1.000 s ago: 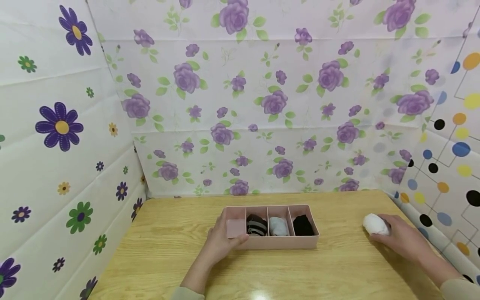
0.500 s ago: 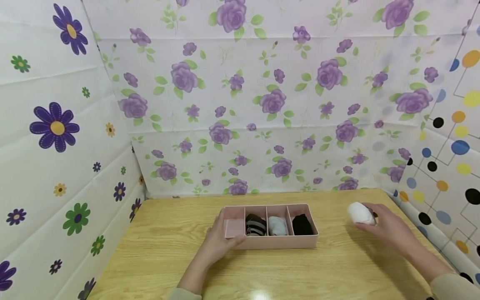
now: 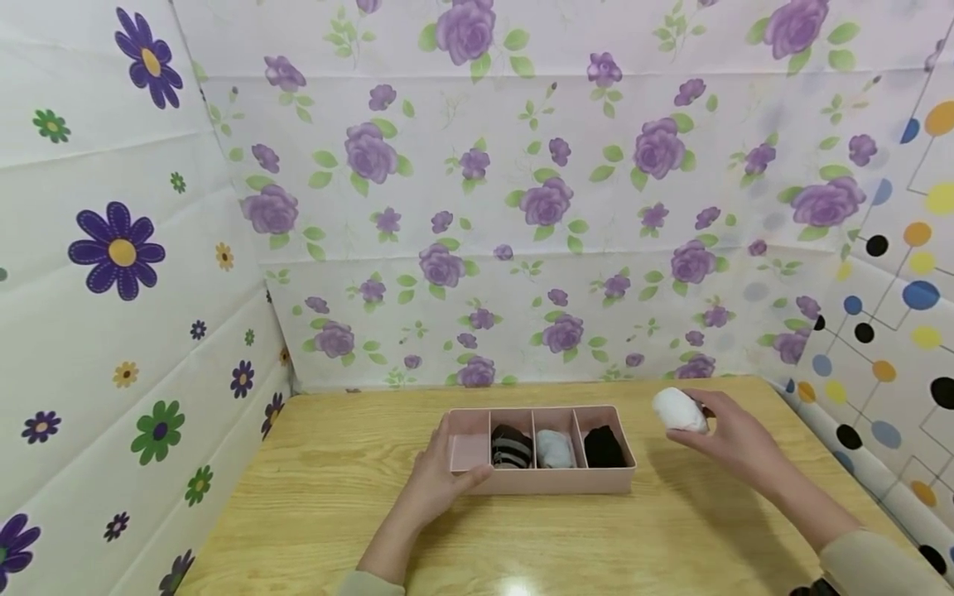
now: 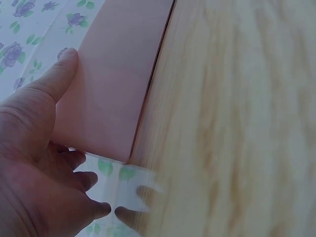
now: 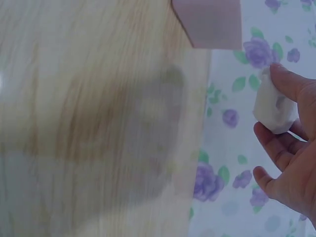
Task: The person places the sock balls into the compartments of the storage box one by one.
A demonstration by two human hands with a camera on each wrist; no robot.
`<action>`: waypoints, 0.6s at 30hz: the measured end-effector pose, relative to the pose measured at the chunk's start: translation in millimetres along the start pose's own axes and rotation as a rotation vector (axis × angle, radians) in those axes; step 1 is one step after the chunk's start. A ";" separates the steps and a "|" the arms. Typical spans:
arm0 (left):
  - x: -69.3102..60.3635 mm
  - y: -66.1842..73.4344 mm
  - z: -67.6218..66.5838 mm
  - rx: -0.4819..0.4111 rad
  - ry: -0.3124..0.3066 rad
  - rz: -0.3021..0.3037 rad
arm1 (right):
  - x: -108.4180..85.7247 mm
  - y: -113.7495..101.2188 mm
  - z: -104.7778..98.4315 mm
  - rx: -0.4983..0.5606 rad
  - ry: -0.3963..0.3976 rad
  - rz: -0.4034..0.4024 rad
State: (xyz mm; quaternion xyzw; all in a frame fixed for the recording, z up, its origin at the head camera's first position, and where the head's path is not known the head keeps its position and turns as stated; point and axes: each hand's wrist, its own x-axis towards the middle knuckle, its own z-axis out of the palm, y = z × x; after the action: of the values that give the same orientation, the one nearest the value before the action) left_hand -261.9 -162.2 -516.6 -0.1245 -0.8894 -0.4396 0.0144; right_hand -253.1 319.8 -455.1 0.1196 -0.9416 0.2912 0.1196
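Note:
A pink storage box with a row of compartments sits on the table. Its leftmost compartment is bare; the others hold a dark striped rolled sock, a pale grey one and a black one. My left hand grips the box's left end, thumb on the front wall and fingers around the side. To the right of the box and above the table, my right hand pinches a rolled white sock between thumb and fingers. The right wrist view shows this white sock too.
The wooden table meets flower-printed cloth at the back and left, and dotted cloth at the right. Something dark shows by the right sleeve at the bottom edge, too cut off to tell.
My right hand has carried the white sock leftward and up, closer to the box. The left hand and the box have stayed in place. The dark thing at the bottom has come into view.

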 end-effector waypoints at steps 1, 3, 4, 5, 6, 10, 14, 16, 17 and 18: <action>-0.1 0.5 0.1 0.000 0.001 0.000 | 2.0 -3.6 1.6 0.009 0.002 -0.005; 0.0 0.8 0.4 0.000 0.002 0.001 | 6.1 -11.0 4.7 0.024 0.005 -0.009; 0.1 0.6 0.5 0.002 0.003 0.003 | 8.0 -14.5 6.3 0.030 0.006 -0.009; 0.1 0.5 0.5 0.005 0.004 0.004 | 10.0 -18.0 8.2 0.033 0.008 -0.009; 0.2 0.5 0.3 0.005 0.005 0.004 | 12.0 -21.7 9.8 0.038 0.006 -0.007; 0.6 -0.1 0.1 0.008 0.009 0.007 | 20.0 -36.4 17.5 0.060 -0.001 -0.004; 0.8 1.7 0.2 0.011 0.015 0.010 | 28.8 -52.1 26.2 0.082 -0.005 -0.029; 0.8 3.1 0.5 0.004 0.020 0.021 | 32.8 -59.8 31.1 0.089 -0.006 -0.040; 0.8 3.7 0.8 0.003 0.022 0.027 | 34.4 -63.5 33.8 0.092 -0.006 -0.041; 0.8 4.4 1.1 0.001 0.022 0.032 | 35.7 -67.2 36.5 0.095 -0.007 -0.044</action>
State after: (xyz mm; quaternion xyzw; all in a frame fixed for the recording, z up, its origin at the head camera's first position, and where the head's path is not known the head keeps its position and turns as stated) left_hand -261.6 -158.6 -513.8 -0.1339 -0.8872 -0.4404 0.0312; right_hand -272.7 239.3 -438.9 0.1467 -0.9242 0.3326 0.1167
